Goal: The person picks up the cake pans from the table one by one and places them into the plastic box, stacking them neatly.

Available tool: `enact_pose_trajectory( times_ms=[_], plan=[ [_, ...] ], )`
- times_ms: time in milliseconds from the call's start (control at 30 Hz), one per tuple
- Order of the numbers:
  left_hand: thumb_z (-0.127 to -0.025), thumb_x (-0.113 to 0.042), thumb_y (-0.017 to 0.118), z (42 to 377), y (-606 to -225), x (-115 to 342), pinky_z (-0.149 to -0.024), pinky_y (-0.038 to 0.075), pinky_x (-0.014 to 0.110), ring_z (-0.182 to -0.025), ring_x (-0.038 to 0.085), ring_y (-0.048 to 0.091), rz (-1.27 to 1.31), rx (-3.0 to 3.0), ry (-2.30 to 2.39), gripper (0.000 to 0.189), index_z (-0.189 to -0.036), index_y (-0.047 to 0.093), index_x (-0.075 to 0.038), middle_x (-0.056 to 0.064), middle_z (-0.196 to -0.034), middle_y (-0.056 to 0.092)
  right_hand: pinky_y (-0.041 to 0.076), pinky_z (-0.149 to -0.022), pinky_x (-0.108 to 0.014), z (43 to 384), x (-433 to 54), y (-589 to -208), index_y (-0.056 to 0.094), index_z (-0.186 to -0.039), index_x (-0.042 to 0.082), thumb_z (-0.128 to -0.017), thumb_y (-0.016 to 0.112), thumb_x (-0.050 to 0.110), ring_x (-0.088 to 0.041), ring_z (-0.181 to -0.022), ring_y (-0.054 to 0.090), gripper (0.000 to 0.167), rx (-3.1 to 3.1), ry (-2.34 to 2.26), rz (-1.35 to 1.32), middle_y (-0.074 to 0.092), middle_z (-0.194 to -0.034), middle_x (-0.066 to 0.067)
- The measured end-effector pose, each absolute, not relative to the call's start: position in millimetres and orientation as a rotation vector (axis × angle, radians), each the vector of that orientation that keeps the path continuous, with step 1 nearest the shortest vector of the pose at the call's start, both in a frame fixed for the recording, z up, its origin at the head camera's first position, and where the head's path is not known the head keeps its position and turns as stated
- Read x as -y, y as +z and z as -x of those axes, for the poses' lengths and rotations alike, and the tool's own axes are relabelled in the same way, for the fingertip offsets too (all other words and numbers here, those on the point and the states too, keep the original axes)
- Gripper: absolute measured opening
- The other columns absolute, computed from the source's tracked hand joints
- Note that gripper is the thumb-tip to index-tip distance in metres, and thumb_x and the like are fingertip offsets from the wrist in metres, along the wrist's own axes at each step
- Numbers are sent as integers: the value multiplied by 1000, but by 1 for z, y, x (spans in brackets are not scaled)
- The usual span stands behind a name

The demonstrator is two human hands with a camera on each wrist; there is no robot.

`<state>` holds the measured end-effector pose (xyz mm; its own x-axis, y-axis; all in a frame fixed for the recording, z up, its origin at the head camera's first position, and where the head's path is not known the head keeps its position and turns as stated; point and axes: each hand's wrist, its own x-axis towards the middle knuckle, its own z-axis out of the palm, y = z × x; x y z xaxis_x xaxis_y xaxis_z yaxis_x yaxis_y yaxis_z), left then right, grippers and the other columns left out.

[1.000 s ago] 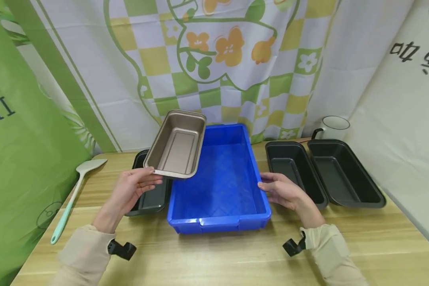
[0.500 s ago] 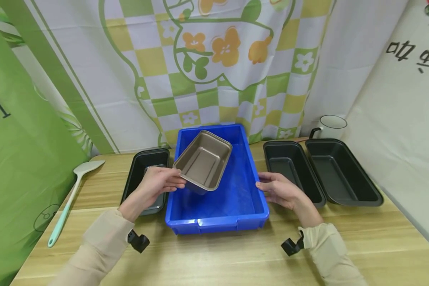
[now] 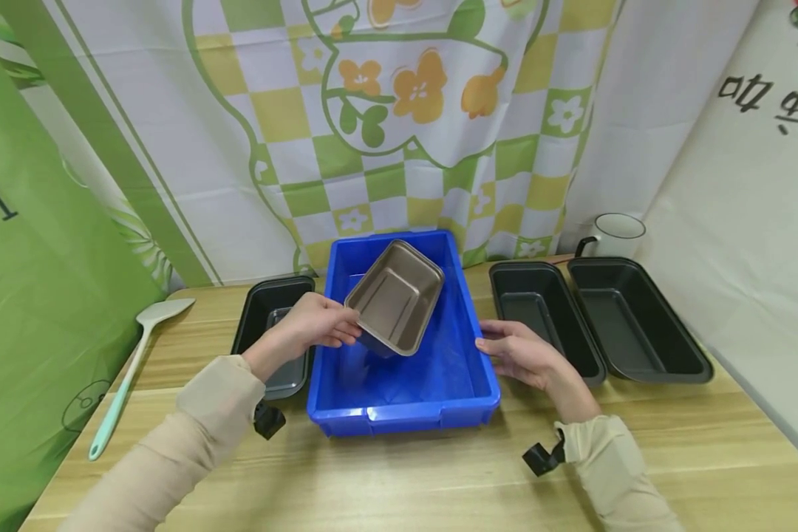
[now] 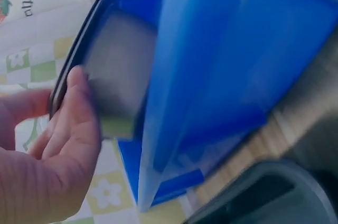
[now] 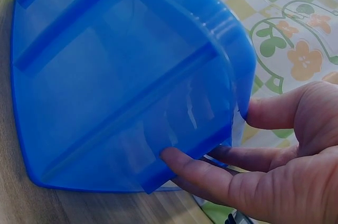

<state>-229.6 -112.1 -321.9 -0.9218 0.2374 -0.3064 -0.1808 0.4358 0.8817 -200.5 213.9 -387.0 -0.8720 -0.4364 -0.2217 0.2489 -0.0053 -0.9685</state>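
My left hand [image 3: 322, 323] pinches the rim of a bronze loaf pan [image 3: 399, 295], thumb on top and fingers below. The pan hangs tilted inside the blue plastic bin [image 3: 406, 417], turned askew to the bin's sides. In the left wrist view the pan's outer wall [image 4: 119, 65] dips behind the bin's side. My right hand [image 3: 522, 356] holds the bin's right wall, with the thumb over the rim and the fingers against the outside, as the right wrist view shows at the bin's side [image 5: 121, 76].
A dark loaf pan [image 3: 286, 384] stands left of the bin. Two more dark loaf pans, one nearer [image 3: 539, 310] and one farther right [image 3: 628, 325], stand side by side. Behind them is a white mug [image 3: 618, 235]. A spatula [image 3: 128, 377] lies at the left of the wooden table [image 3: 399, 488].
My left hand has carried the bronze loaf pan rightward and down, from above the bin's left edge to inside it. My right hand has stayed on the bin wall.
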Motion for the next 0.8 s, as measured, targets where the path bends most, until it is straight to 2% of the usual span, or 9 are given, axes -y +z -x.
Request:
enact_pose_trajectory(
  times_ms=[200, 500, 667, 800],
  plan=[
    [-92, -12, 59, 230, -325, 113, -55, 54, 22, -57, 11, 65, -38, -2354, 1289, 23, -93, 68, 10, 12, -75, 71, 49, -92, -49, 201, -214, -386, 16, -146, -14, -99, 44, 4, -46, -124, 45, 57, -1818, -1919, 202, 28, -144, -38],
    [-89, -6, 57, 225, -333, 104, -50, 54, 23, -52, 13, 65, -33, -2356, 1132, 22, -83, 69, 12, 10, -64, 68, 48, -94, -50, 200, -213, -386, 17, -145, -14, -99, 45, 4, -46, -125, 44, 57, -1822, -1924, 190, 29, -143, -38],
    [-86, -8, 61, 222, -336, 100, -50, 54, 22, -51, 13, 64, -49, -2335, 1072, 22, -84, 69, 12, 9, -61, 68, 48, -94, -50, 199, -213, -386, 17, -145, -14, -99, 45, 4, -45, -125, 44, 57, -1828, -1921, 197, 29, -143, -38],
    [-89, -16, 66, 220, -336, 99, -54, 56, 25, -53, 13, 65, -70, -2364, 1017, 24, -86, 71, 7, 9, -67, 69, 48, -93, -50, 199, -213, -386, 17, -145, -14, -99, 45, 4, -45, -125, 45, 56, -1825, -1928, 192, 30, -143, -38]
  ],
)
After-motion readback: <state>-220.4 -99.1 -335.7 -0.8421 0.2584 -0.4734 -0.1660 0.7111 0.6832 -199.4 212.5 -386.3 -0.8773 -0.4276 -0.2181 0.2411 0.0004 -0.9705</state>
